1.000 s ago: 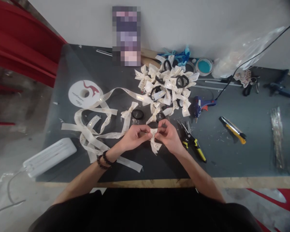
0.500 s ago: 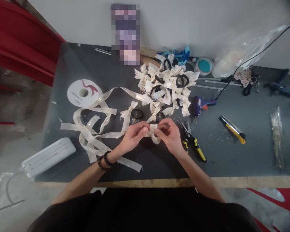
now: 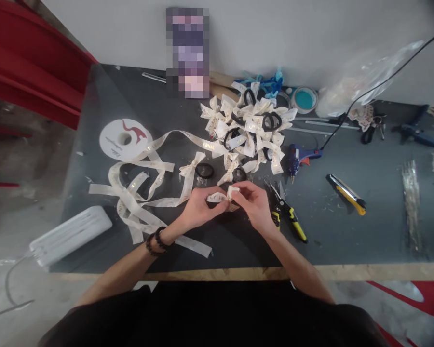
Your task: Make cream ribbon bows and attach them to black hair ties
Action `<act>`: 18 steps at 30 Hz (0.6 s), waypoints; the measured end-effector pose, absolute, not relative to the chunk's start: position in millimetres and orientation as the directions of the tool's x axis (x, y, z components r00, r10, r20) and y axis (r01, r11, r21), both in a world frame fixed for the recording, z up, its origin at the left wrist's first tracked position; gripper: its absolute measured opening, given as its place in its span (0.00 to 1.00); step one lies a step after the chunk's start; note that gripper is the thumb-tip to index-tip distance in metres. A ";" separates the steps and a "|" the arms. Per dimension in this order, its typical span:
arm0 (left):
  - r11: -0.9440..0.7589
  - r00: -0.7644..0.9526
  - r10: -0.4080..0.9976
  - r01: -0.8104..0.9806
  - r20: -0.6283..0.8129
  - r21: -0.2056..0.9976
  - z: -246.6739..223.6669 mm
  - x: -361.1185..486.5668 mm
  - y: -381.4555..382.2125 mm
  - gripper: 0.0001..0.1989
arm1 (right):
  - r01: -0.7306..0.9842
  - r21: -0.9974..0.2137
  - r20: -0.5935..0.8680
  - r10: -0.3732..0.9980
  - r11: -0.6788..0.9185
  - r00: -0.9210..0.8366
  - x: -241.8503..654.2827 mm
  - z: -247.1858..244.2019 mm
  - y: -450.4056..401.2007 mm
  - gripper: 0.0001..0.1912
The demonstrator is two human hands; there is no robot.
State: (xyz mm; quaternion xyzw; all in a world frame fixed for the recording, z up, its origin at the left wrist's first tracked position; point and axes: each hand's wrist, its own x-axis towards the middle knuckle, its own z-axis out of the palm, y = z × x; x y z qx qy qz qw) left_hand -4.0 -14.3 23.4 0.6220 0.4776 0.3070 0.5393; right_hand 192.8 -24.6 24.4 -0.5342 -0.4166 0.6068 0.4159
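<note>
Between both hands is a cream ribbon bow (image 3: 217, 197) with gold print, partly covered by fingers. My left hand (image 3: 200, 206) pinches its left side, thumb toward the middle. The fingers of my right hand (image 3: 252, 201) are closed on its right loop. Just beyond the hands lie two finished-looking bows, one (image 3: 192, 165) beside a black hair tie (image 3: 204, 170). Farther back, a heap of cream bows (image 3: 251, 127) with black hair ties is piled up. Long loose ribbon (image 3: 139, 207) curls on the table left of my left hand.
A ribbon spool (image 3: 112, 140) lies at the left, behind a white power bank-like box (image 3: 70, 233). Right of my hands are black-yellow snips (image 3: 291, 217), a blue glue gun (image 3: 300, 156) with its cord, and a yellow cutter knife (image 3: 347, 195). Clear sticks (image 3: 412, 207) lie far right.
The ribbon piece between my hands has been turned and folded, so two loops now show. My fingers have shifted around it and sit slightly lower.
</note>
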 end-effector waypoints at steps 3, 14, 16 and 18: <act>0.024 0.392 0.910 0.271 -0.133 0.962 26.0 -4.0 -13.7 0.05 | -0.072 -0.952 -0.295 0.954 -0.298 -0.047 191.9 21.0 -25.5 0.11; 0.257 0.201 0.948 -0.030 -0.246 0.966 4.3 -5.5 -15.1 0.13 | 0.070 -0.985 -0.164 0.983 -0.158 -0.083 193.4 26.9 -35.7 0.19; 0.289 0.143 0.952 -0.115 -0.272 0.951 -2.4 -5.0 -15.3 0.13 | 0.118 -0.983 -0.154 0.985 -0.144 -0.077 192.0 27.9 -36.1 0.19; 0.303 0.135 0.950 -0.174 -0.282 0.937 -6.1 -4.6 -15.8 0.14 | 0.144 -0.981 -0.135 0.990 -0.129 -0.036 190.3 28.1 -36.0 0.18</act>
